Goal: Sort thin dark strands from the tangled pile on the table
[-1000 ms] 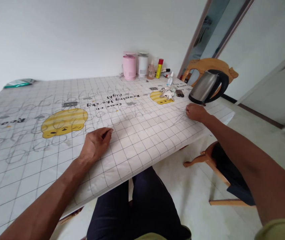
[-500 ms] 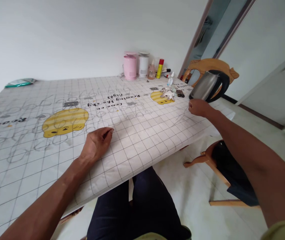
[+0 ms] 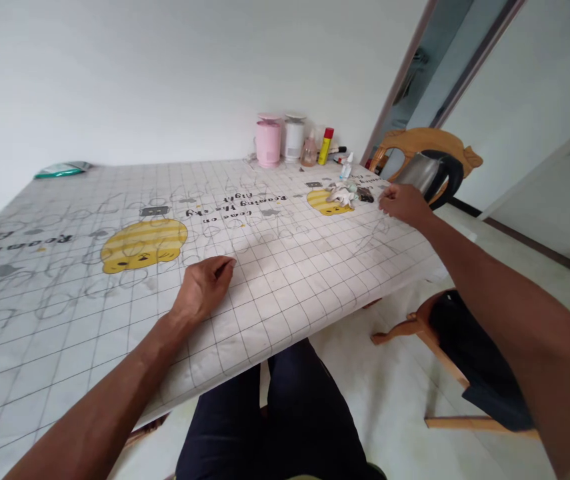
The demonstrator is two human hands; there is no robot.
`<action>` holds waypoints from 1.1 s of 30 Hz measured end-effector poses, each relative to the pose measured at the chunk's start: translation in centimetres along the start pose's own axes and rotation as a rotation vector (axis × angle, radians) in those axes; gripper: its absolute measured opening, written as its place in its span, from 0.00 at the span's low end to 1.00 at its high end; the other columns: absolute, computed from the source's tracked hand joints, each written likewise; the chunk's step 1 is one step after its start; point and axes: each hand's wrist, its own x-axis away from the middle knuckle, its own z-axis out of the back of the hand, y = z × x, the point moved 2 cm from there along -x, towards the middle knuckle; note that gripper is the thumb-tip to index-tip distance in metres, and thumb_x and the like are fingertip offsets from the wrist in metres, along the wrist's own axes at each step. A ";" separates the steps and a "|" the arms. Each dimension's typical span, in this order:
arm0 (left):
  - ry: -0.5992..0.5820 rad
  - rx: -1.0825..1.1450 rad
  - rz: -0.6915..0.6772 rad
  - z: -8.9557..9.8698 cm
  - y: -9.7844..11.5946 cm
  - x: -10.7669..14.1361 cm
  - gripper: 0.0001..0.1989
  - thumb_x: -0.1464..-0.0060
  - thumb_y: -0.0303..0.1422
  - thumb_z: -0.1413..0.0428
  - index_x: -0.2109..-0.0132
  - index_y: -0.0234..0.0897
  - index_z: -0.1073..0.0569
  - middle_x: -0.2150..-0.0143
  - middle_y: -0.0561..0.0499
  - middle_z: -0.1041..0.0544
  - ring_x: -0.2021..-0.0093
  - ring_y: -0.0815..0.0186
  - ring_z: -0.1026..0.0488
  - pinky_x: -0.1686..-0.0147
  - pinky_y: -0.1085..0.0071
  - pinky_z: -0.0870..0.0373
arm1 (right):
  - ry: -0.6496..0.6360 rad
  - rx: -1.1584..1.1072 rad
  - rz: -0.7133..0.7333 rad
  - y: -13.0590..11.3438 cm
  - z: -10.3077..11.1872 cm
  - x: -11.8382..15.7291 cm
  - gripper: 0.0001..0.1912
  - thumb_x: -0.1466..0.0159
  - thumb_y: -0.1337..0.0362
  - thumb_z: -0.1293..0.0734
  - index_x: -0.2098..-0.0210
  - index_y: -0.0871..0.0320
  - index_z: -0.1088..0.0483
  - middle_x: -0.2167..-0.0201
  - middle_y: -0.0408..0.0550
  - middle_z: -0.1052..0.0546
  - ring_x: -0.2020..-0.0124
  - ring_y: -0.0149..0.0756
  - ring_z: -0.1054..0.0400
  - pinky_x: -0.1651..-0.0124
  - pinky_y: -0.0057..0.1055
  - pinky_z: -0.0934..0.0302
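Note:
My left hand (image 3: 205, 285) rests on the patterned tablecloth (image 3: 285, 287) near the front edge. Its fingers are curled in, with no object showing in them. Over the right end of the table is my right hand (image 3: 405, 202), closed with its fingers bent downward; anything inside the grip is hidden. Directly behind that hand stands a steel electric kettle (image 3: 419, 172) with a black handle, its lower part covered by the hand. Left of the right hand lie a small dark item (image 3: 365, 194) and a crumpled whitish bundle (image 3: 342, 193).
Against the wall stand a pink canister (image 3: 268, 143), a white canister (image 3: 293, 140), a pinkish bottle (image 3: 309, 152), a yellow can with a red cap (image 3: 325, 147) and a small white bottle (image 3: 347, 165). A green-white packet (image 3: 65, 169) lies far left. Wooden chairs (image 3: 427, 140) flank the right end.
My right hand has risen slightly and now covers more of the kettle; its fingers have shifted. My left hand stays on the cloth. The whole view has shifted a little.

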 end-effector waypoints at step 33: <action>0.182 1.043 0.074 4.1 0.8 -2.0 0.22 0.28 0.50 0.43 0.60 0.34 0.27 0.61 0.46 0.21 0.63 0.62 0.17 0.59 0.63 0.17 | -0.945 -1.255 0.260 -30.6 -13.8 10.2 0.36 0.30 0.31 0.36 0.63 0.59 0.20 0.70 0.54 0.20 0.76 0.36 0.32 0.76 0.32 0.42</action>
